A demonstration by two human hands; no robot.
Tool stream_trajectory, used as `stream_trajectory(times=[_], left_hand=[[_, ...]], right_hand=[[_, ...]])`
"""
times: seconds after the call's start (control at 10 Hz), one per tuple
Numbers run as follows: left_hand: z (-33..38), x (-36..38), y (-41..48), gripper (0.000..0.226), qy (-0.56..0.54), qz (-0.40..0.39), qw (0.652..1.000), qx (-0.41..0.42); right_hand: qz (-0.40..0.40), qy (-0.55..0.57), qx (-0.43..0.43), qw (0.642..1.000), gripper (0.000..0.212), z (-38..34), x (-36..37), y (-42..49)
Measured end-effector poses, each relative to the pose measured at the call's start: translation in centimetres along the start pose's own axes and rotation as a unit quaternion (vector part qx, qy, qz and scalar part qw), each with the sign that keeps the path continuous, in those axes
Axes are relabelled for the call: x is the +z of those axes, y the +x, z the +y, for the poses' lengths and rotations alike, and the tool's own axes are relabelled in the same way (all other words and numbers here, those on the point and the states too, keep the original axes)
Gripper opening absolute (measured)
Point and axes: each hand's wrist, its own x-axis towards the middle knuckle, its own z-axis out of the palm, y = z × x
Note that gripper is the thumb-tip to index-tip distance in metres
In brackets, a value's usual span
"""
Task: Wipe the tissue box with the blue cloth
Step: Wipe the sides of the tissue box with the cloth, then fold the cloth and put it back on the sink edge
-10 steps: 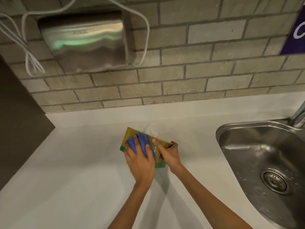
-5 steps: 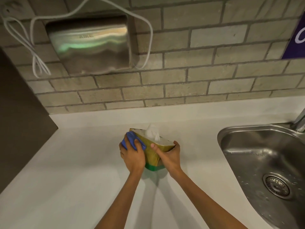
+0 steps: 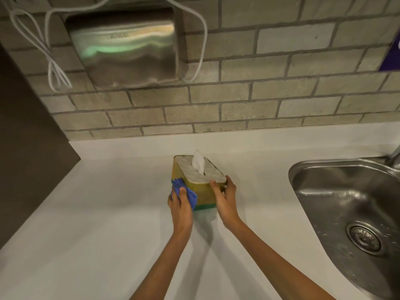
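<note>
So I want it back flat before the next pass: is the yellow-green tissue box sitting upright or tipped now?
Upright: the yellow-green tissue box has its patterned top facing up, white tissue sticking out.

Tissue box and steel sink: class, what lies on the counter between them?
Nothing: in the head view, the white countertop is bare between the yellow-green cardboard tissue box and the stainless steel sink, apart from the right hand steadying the box.

Faint raised lettering is showing on the steel hand dryer (image 3: 127,50) on the brick wall, reading roughly "AIKE". The purple sign (image 3: 391,57) at the right edge is showing nothing legible.
</note>
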Motion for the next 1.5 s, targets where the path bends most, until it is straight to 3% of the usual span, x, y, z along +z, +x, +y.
stream_trajectory(times=[0.1, 0.2, 0.6, 0.8, 0.9, 1.0, 1.1, 1.2, 1.3, 1.4, 1.5], left_hand=[[0.4, -0.6, 0.2, 0.071, -0.017, -0.024, 0.999, -0.026], [0.1, -0.9, 0.5, 0.082, -0.025, -0.013, 0.997, -0.073], [-0.6, -3.5, 1.7, 0.045, -0.103, 0.061, 0.981, -0.150], [0.0, -5.7, 2.1, 0.047, -0.173, 0.055, 0.966, -0.184], [-0.8, -7.2, 1.3, 0.039, -0.130, 0.064, 0.936, -0.320], [0.4, -8.9, -0.7, 0.021, -0.468, 0.065, 0.806, -0.356], [-1.6, -9.5, -2.3, 0.029, -0.426, -0.049, 0.835, -0.344], [-1.8, -9.1, -4.1, 0.020, -0.454, -0.150, 0.806, -0.348], [-1.3, -8.9, -5.2, 0.025, -0.437, -0.231, 0.804, -0.332], [-1.0, -8.6, -6.5, 0.027, -0.414, -0.285, 0.811, -0.299], [-1.2, -8.0, -7.1, 0.033, -0.389, -0.296, 0.827, -0.278]], right_hand=[[-0.002, -0.001, -0.035, 0.999, 0.044, 0.5, 0.2, -0.9], [-0.012, -0.007, -0.059, 0.998, 0.040, 1.1, 0.5, -2.0], [-0.054, -0.063, -0.106, 0.991, 0.067, 2.6, 2.6, -6.6], [-0.062, -0.073, -0.115, 0.989, 0.069, 3.1, 3.3, -7.9], [-0.082, -0.075, -0.114, 0.987, 0.063, 3.3, 3.2, -8.5], [-0.069, -0.091, -0.107, 0.988, 0.050, 3.5, 2.7, -8.9], [-0.056, -0.100, -0.059, 0.992, 0.034, 3.1, 1.7, -9.2], [-0.098, -0.180, 0.009, 0.979, 0.025, 2.1, 0.3, -9.1], [-0.147, -0.169, 0.097, 0.970, 0.028, 0.9, -1.1, -9.3], [-0.177, -0.086, 0.190, 0.962, 0.024, -0.1, -2.8, -9.4], [-0.182, -0.066, 0.213, 0.958, 0.015, -0.1, -4.0, -9.8]])
